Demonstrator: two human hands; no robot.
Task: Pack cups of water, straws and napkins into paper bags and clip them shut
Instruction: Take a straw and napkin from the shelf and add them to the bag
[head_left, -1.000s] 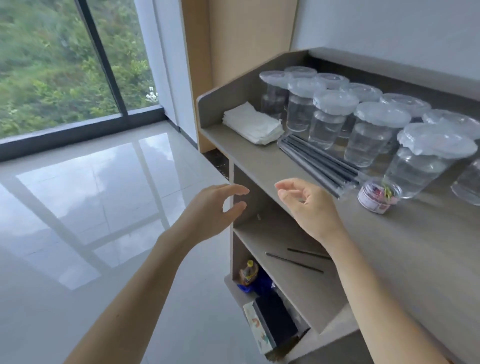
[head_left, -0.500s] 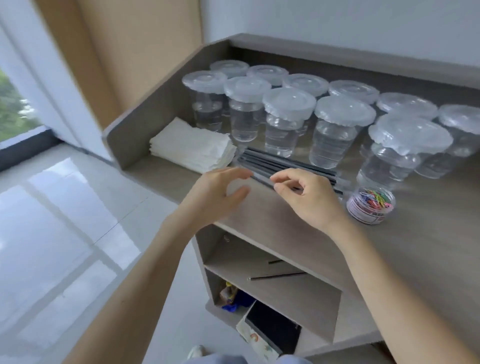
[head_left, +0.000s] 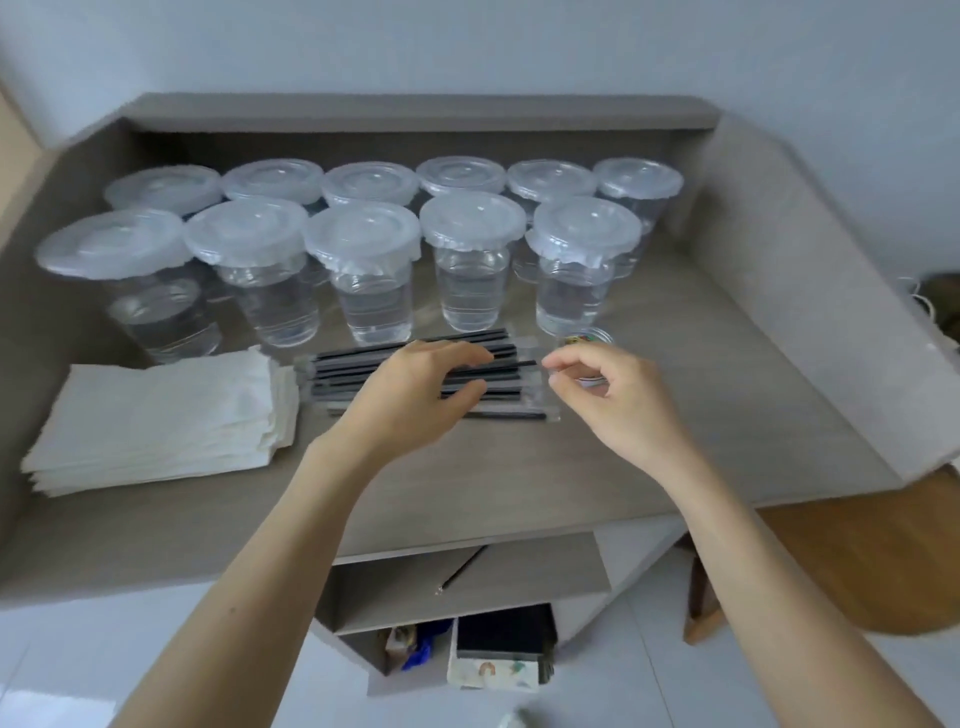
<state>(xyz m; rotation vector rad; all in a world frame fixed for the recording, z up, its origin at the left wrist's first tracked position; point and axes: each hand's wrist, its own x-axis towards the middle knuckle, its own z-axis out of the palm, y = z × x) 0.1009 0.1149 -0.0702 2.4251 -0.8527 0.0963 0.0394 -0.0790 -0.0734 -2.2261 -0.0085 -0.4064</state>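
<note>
Several lidded clear cups of water (head_left: 470, 270) stand in two rows at the back of the grey counter (head_left: 675, 431). In front of them lies a bundle of black wrapped straws (head_left: 501, 340). A stack of white napkins (head_left: 156, 415) is at the left. My left hand (head_left: 415, 395) hovers over the straws with fingers loosely bent, holding nothing. My right hand (head_left: 613, 395) is at the straws' right end, thumb and forefinger slightly apart. It partly hides a small clear jar of coloured clips (head_left: 587, 339). No paper bag is in view.
Raised grey walls border the counter at the back and both sides. A shelf below (head_left: 519, 582) holds a loose straw, with a box (head_left: 498, 649) and small items underneath. A wooden piece of furniture (head_left: 831, 561) stands at the right. The floor is glossy white tile.
My view has swung from the left side to face the counter squarely. Both hands have moved forward over the straws, the right one reaching the straws' right end near the clip jar.
</note>
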